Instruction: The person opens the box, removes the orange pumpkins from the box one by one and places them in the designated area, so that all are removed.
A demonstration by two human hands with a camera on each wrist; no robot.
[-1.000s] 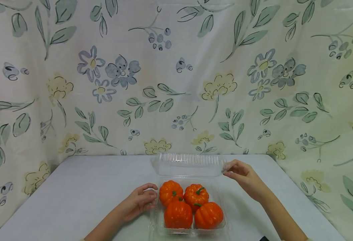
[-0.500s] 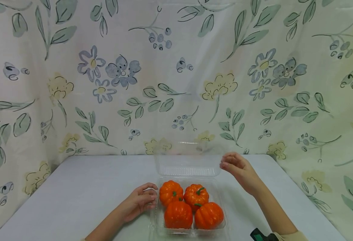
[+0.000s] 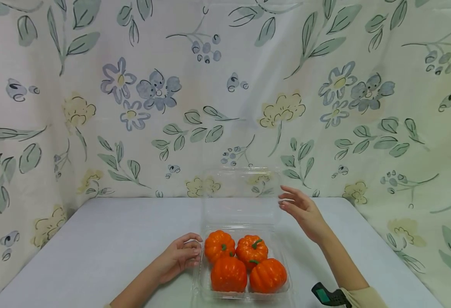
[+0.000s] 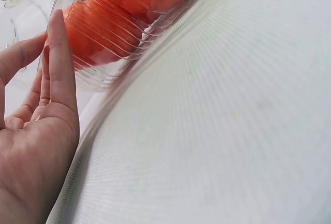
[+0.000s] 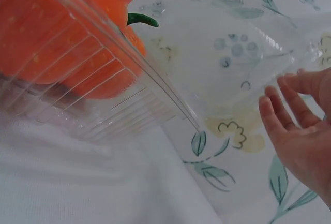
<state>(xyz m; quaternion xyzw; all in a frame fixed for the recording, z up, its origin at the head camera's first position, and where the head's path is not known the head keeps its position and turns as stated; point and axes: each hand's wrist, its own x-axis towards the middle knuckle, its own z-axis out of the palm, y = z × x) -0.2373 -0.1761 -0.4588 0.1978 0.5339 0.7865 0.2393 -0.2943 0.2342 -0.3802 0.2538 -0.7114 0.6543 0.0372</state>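
A clear plastic clamshell container (image 3: 244, 295) stands on the table and holds several small orange pumpkins (image 3: 228, 273) with green stems. Its transparent lid (image 3: 240, 209) is raised at the far side, tilted up against the view of the curtain. My left hand (image 3: 181, 259) rests at the container's left side; in the left wrist view its fingers (image 4: 62, 69) lie straight along the ribbed wall. Beside the lid's right edge is my right hand (image 3: 304, 211), fingers loosely extended. The right wrist view shows that hand (image 5: 305, 131) with its fingertips close to the lid; contact cannot be told.
A white table (image 3: 125, 231) spreads out on both sides of the container. Behind it hangs a floral curtain (image 3: 225, 102). A black strapped device (image 3: 330, 296) sits on the right wrist by a beige sleeve (image 3: 365, 297).
The lid has swung from lying low at the back to standing higher. My right hand, earlier pinching the lid's edge, has risen and loosened its fingers. The left hand stays put.
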